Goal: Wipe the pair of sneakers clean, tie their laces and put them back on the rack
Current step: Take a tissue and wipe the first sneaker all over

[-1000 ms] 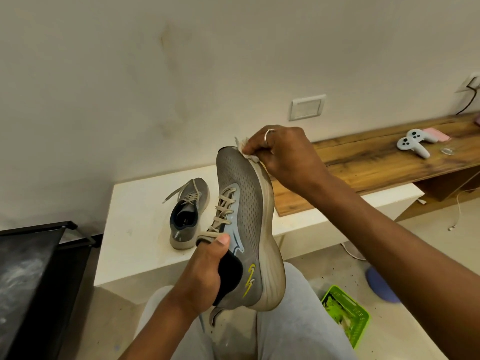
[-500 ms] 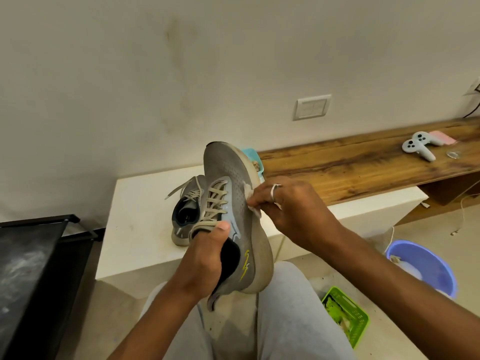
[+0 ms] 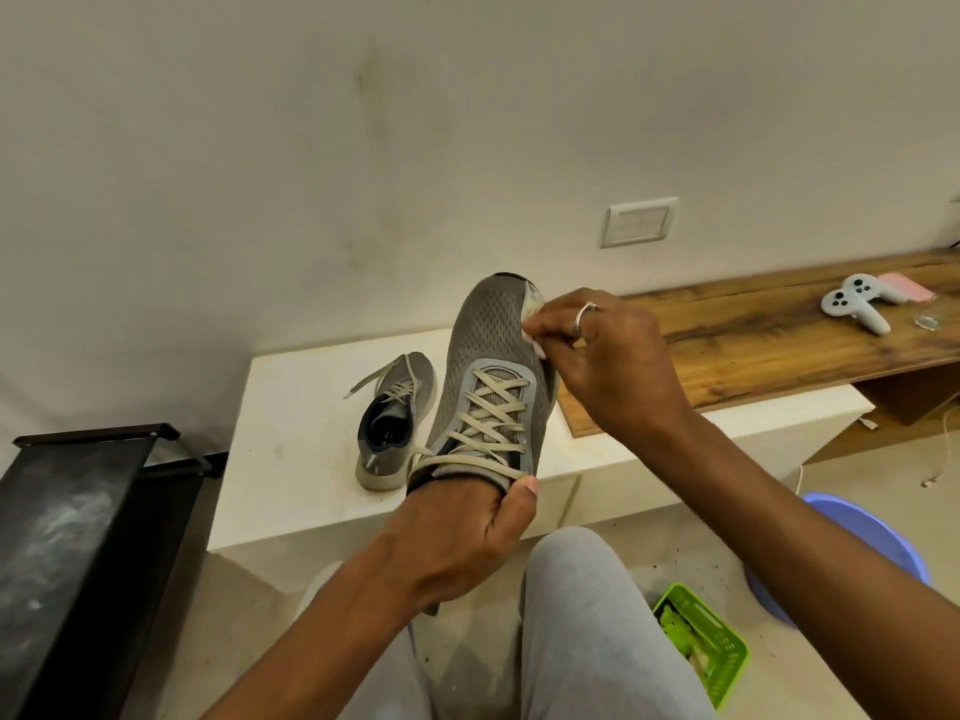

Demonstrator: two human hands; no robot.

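My left hand [image 3: 462, 537] grips the heel end of a grey mesh sneaker [image 3: 491, 366], toe pointing up and away, laces facing me. My right hand [image 3: 608, 356] pinches a small white wipe [image 3: 531, 318] against the right side of the toe. The second grey sneaker [image 3: 392, 423] lies on the white bench [image 3: 291, 433], its laces loose. The black rack [image 3: 78, 537] stands at the lower left.
A wooden shelf [image 3: 753, 335] to the right holds a white game controller [image 3: 854, 304] and a pink item. On the floor sit a green basket [image 3: 701, 641] and a blue basin [image 3: 852, 553]. My grey-trousered knees fill the bottom centre.
The sneaker has turned so its laced top faces me. My right hand moved with the wipe from the shoe's midside back up to the toe.
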